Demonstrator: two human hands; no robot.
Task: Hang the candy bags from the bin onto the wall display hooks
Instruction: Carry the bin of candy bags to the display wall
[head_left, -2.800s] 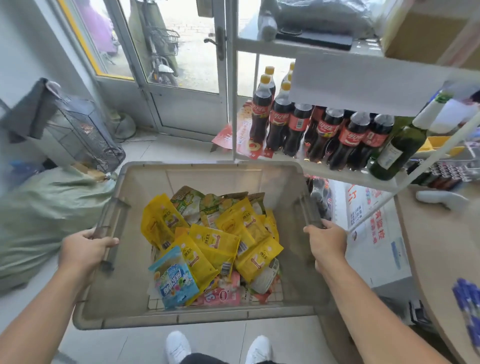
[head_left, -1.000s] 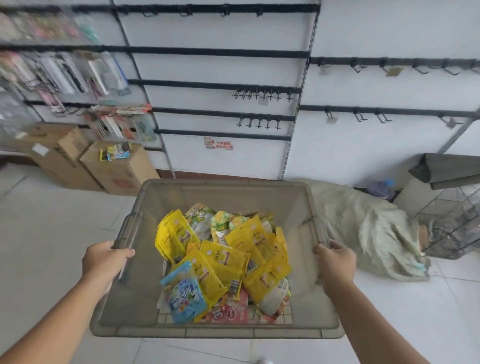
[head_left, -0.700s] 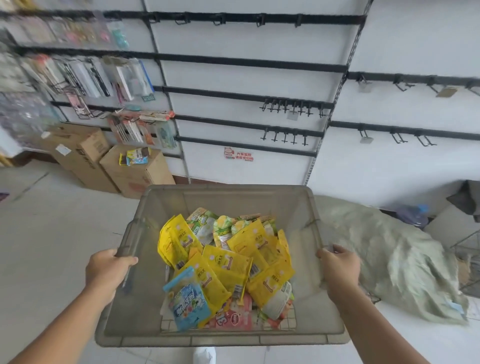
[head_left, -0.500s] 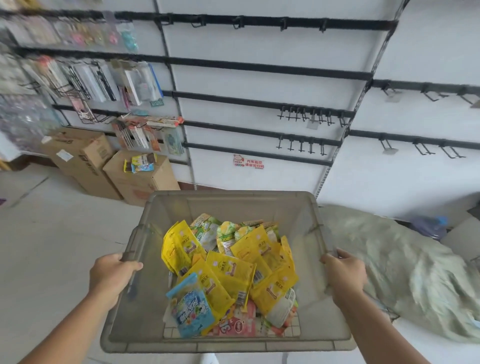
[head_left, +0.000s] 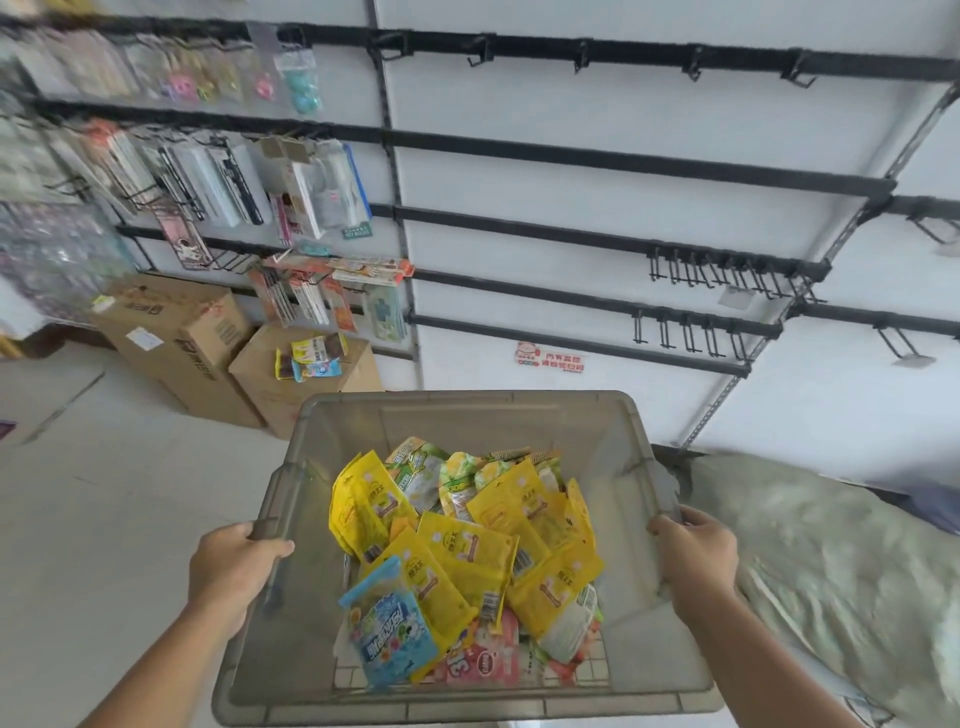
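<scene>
A: What's different from a moment ago?

B: The wall (head_left: 597, 119) has come closer and swung right in view; the boxes (head_left: 208, 338) now sit nearer at left, and the sack (head_left: 831, 561) is cut off at the right edge. The view has turned from the doorway shelf to the display wall.

A: And the big things now?

B: Wall first, with black rails. Bare hooks (head_left: 727, 270) cluster on the rails up and to the right; the left rails already carry packets. Below, the bin (head_left: 467, 410) is carried level in front of the body.

A: The hands?

B: Left hand (head_left: 228, 566) is clenched on the bin's left rim, right hand (head_left: 696, 556) clenched on the right rim. Neither holds a bag.

A: Where are the bags?

B: The bags (head_left: 467, 545) lie heaped loose inside the bin, between the two hands, mostly yellow, one blue near the front. They lie flat at mixed angles, so no common long axis.

A: What does the next move hinge on?

B: The bare hooks lie ahead, above, and right of the bin. I judge the right hand nearer them, though the bin likely needs setting down first.
</scene>
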